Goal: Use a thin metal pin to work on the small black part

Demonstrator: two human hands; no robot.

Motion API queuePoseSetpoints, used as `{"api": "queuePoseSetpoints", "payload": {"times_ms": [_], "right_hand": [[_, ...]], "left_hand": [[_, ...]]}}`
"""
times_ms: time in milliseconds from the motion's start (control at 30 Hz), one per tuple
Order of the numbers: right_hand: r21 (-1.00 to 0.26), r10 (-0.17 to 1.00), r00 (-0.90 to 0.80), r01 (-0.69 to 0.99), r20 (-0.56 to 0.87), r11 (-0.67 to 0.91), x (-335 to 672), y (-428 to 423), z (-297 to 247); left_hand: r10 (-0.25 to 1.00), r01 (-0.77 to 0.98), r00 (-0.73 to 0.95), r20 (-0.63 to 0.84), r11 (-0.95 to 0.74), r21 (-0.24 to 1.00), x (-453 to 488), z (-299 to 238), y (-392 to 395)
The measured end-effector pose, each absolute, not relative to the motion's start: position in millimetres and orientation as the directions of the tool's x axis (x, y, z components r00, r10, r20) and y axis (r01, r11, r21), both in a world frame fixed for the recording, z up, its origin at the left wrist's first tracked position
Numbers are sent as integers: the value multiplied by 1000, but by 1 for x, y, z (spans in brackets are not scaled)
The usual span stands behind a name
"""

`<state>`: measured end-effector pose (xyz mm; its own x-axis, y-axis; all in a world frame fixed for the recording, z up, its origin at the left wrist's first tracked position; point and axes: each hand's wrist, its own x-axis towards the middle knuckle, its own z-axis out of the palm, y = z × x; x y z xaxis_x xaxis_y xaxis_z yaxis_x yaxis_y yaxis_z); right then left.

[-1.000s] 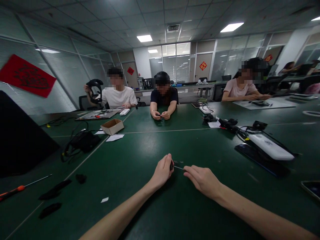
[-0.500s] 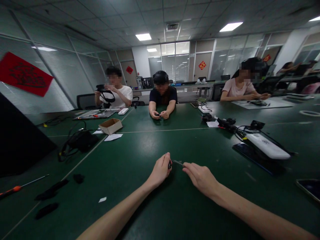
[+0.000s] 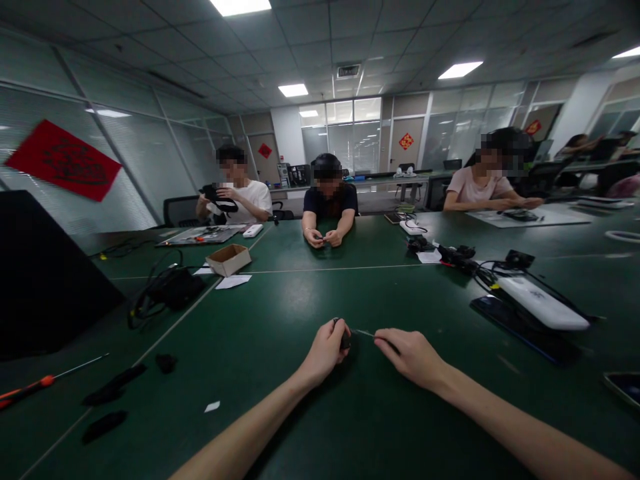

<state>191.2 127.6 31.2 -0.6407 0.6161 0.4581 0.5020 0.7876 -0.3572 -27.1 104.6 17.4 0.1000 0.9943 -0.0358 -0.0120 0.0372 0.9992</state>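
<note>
At lower centre our left hand [image 3: 325,352] has its fingers shut on a small black part [image 3: 345,342]; our right hand [image 3: 413,357] pinches a thin tool [image 3: 364,333]; if its tip skids, it may jab our left fingers.

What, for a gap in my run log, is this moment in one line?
left hand pinches small black part | right hand holds thin metal tool, tip by part | both over green table | orange screwdriver far left
</note>
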Motion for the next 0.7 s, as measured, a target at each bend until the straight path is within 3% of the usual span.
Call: {"api": "queuePoseSetpoints", "payload": {"times_ms": [533,700], "right_hand": [[-341,556,-721,444,414,829,192,124,34],[-312,536,-740,439,407,842,193,123,35]], "left_hand": [[990,-59,143,11,-2,998,-24,28,98],[990,8,136,23,-24,1000,-25,24,100]]}}
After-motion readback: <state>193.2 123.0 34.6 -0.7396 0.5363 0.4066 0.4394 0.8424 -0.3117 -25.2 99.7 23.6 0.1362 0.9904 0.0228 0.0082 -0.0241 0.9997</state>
